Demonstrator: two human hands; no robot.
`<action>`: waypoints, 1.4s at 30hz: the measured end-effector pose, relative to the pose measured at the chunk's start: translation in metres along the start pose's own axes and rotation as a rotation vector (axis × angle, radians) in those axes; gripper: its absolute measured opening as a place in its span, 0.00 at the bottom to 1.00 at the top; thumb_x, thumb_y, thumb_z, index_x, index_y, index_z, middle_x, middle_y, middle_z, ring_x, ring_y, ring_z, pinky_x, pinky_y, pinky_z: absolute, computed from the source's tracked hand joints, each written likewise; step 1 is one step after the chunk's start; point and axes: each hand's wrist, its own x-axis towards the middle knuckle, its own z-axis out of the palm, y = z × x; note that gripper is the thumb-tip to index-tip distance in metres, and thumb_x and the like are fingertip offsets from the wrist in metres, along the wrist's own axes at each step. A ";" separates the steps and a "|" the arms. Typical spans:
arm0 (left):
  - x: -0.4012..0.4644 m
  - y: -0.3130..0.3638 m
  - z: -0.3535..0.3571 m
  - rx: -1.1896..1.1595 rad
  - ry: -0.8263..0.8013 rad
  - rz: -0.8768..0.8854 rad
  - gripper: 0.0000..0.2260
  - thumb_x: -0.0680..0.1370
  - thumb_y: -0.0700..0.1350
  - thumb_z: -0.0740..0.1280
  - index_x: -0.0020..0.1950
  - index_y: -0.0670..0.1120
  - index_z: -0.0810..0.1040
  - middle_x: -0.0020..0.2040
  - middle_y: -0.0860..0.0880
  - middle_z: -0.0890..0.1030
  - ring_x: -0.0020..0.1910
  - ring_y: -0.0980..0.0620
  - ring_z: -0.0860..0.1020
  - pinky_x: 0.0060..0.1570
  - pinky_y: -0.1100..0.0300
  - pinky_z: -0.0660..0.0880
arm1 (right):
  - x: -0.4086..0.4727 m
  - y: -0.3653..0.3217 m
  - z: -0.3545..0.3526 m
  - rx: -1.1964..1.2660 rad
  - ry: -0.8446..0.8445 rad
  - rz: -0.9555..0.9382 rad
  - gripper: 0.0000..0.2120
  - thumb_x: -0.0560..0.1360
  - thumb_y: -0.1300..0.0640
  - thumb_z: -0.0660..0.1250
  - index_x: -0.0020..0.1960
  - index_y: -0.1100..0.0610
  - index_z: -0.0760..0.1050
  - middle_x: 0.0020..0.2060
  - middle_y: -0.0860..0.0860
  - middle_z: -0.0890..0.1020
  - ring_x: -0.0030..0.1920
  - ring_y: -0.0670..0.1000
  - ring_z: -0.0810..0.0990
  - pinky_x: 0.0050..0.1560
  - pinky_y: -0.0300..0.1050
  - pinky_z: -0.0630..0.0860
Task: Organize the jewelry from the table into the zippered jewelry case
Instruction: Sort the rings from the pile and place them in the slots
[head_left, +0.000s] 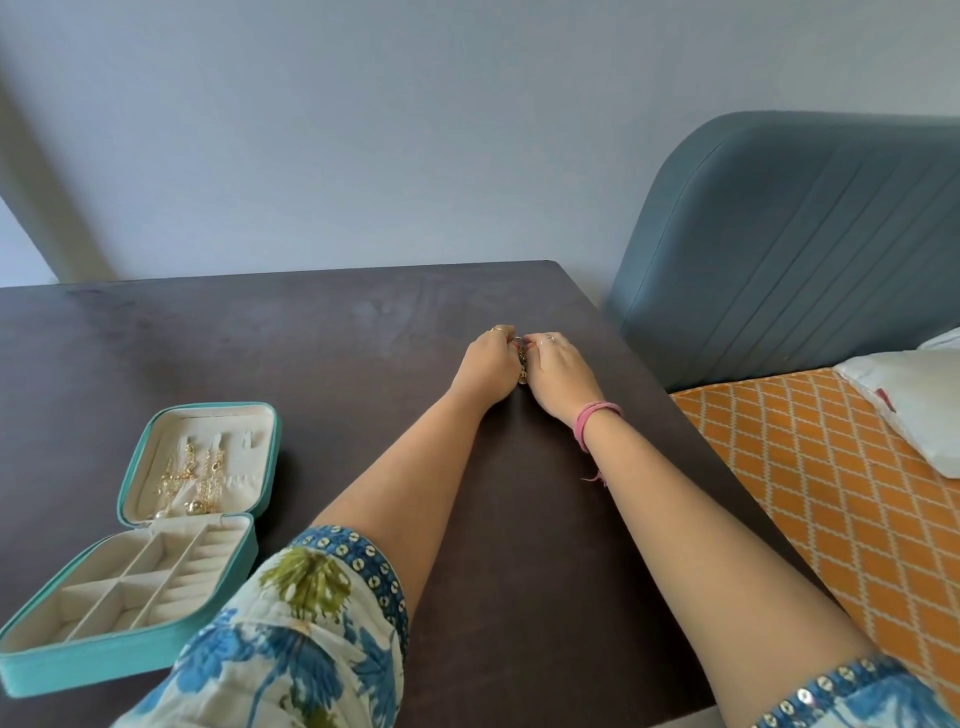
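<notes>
A teal zippered jewelry case (262, 452) lies open at the left of the dark table (260, 338). Gold chains and earrings (189, 480) hang in its cream lid. Its lower half has empty dividers and ring rolls (130, 582). My left hand (488, 364) and my right hand (558, 371) meet far out on the table, fingertips closed together on a small gold piece of jewelry (522, 366). Most of that piece is hidden between the hands.
A blue padded headboard (789, 244) and a bed with an orange patterned cover (831, 499) and a white pillow (919, 400) stand right of the table. A plain wall lies behind. A pink band (595, 415) wraps my right wrist.
</notes>
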 end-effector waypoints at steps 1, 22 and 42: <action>0.001 0.000 0.001 0.015 0.000 0.006 0.18 0.83 0.40 0.54 0.73 0.39 0.65 0.71 0.42 0.70 0.71 0.45 0.67 0.67 0.60 0.61 | -0.001 -0.001 0.000 -0.002 -0.009 0.000 0.19 0.82 0.57 0.50 0.67 0.59 0.73 0.66 0.57 0.73 0.66 0.56 0.71 0.64 0.45 0.67; -0.087 -0.006 -0.019 -0.103 0.155 -0.024 0.12 0.78 0.38 0.60 0.57 0.45 0.80 0.53 0.50 0.80 0.46 0.58 0.74 0.44 0.70 0.67 | -0.079 -0.026 -0.009 0.164 -0.121 -0.060 0.17 0.82 0.60 0.52 0.65 0.58 0.74 0.63 0.53 0.75 0.63 0.51 0.74 0.57 0.33 0.63; -0.214 -0.019 -0.040 -0.125 0.082 -0.001 0.12 0.77 0.39 0.63 0.57 0.49 0.80 0.53 0.52 0.82 0.51 0.56 0.80 0.56 0.62 0.76 | -0.202 -0.043 -0.023 0.344 -0.177 -0.073 0.16 0.83 0.58 0.54 0.66 0.55 0.75 0.60 0.47 0.78 0.60 0.42 0.74 0.54 0.21 0.65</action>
